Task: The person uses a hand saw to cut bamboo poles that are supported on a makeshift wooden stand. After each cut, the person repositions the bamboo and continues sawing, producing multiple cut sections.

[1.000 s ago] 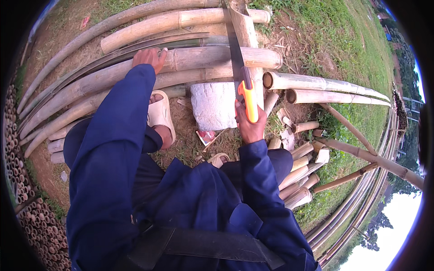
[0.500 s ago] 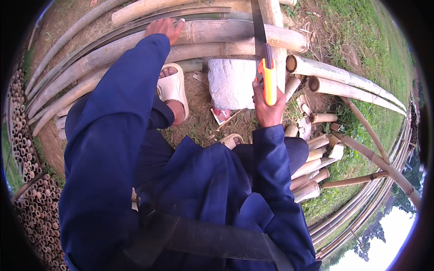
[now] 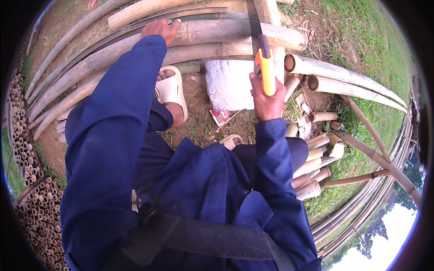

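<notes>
My right hand [image 3: 266, 100] grips the orange handle of a hand saw [image 3: 263, 63] whose dark blade runs up across a thick pale bamboo pole [image 3: 235, 32]. My left hand [image 3: 159, 30] lies flat on the same pole farther left, fingers spread over it. The pole rests on a white stone block [image 3: 228, 83]. My left foot in a cream sandal [image 3: 171, 90] stands just left of the block. Both arms wear dark blue sleeves.
More long bamboo poles [image 3: 90, 63] lie alongside at the left and two hollow ones [image 3: 343, 74] at the right. Short cut bamboo pieces [image 3: 316, 144] are heaped at the right. Stacked bamboo ends [image 3: 27, 149] line the left edge. Grass covers the right.
The view has shifted downward, so the poles sit higher in the picture. My right hand has pushed the saw forward along the cut; my left hand stays on the pole.
</notes>
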Action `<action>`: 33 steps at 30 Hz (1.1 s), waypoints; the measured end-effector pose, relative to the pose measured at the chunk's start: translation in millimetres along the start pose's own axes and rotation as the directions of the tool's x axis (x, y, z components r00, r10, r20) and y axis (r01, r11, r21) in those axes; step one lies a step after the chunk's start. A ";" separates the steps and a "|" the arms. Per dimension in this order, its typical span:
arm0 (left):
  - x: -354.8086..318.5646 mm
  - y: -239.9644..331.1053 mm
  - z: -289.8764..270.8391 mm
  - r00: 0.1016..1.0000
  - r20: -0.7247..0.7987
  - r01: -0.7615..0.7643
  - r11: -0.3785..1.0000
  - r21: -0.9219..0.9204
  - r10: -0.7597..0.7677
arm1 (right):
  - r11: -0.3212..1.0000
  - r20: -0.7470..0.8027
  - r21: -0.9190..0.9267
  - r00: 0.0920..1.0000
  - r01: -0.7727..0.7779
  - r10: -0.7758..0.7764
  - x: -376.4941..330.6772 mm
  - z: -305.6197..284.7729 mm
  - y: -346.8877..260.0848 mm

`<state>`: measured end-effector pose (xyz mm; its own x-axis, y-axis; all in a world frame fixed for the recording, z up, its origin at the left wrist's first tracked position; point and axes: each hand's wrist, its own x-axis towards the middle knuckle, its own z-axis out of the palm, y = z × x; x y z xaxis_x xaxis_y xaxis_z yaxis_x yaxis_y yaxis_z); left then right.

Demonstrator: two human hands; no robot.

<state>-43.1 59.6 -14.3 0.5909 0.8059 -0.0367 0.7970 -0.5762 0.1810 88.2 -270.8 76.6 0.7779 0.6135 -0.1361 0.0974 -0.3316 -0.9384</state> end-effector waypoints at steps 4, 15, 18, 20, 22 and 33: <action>-17.8 -3.7 0.8 1.000 0.000 -0.017 1.000 0.010 0.017 | 0.993 -0.007 -0.055 0.994 -0.108 0.108 -122.3 -44.9 26.9; -12.8 6.6 -0.4 0.999 0.033 0.000 1.000 -0.007 0.001 | 1.000 0.008 -0.006 1.000 -0.012 0.012 -10.1 -8.7 9.1; -2.3 -6.3 -5.2 0.999 -0.040 -0.025 1.000 0.003 0.025 | 0.996 -0.030 -0.084 0.999 -0.019 0.016 -77.5 -21.1 19.3; -16.4 -2.6 4.6 0.999 -0.035 -0.012 1.000 -0.002 0.012 | 0.988 -0.019 -0.125 0.996 -0.092 0.090 -148.5 -49.7 26.4; -13.3 6.0 -3.0 0.999 0.032 0.024 1.000 0.012 -0.024 | 0.973 0.005 -0.173 0.988 -0.150 0.153 -174.2 -68.5 14.5; -17.2 -3.9 5.4 0.994 -0.105 -0.036 0.999 -0.006 0.035 | 1.000 -0.015 0.013 1.000 -0.021 0.021 -56.6 -20.4 24.4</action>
<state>-55.7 47.2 -19.7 0.6019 0.7952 0.0728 0.7748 -0.6036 0.1881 59.2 -328.3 67.9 0.7892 0.5953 -0.1508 0.0729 -0.3347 -0.9395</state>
